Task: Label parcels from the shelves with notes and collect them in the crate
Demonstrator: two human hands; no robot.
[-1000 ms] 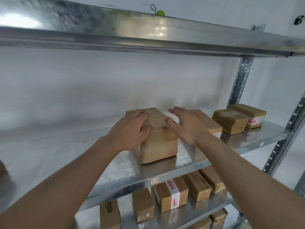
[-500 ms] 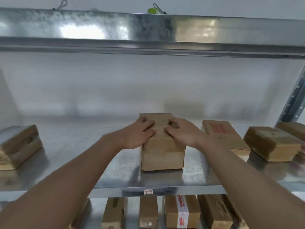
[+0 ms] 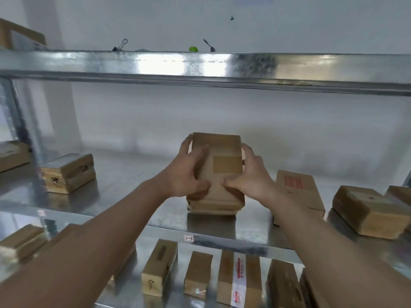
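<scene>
Gripping the brown cardboard parcel (image 3: 216,174) from both sides, the left hand (image 3: 185,174) and the right hand (image 3: 251,176) have their fingers curled around its edges and thumbs pressed on its front face. The parcel is tilted up, its lower edge on the grey metal middle shelf (image 3: 133,196). Just beside it on the right lies a flat cardboard box with red print (image 3: 299,192), and a taped cardboard box (image 3: 69,172) lies well apart on the left. Nothing stands between the parcel and the shelf's front edge.

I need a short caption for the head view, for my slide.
Both hands, left and right, grip a cardboard parcel on the metal shelf.
</scene>
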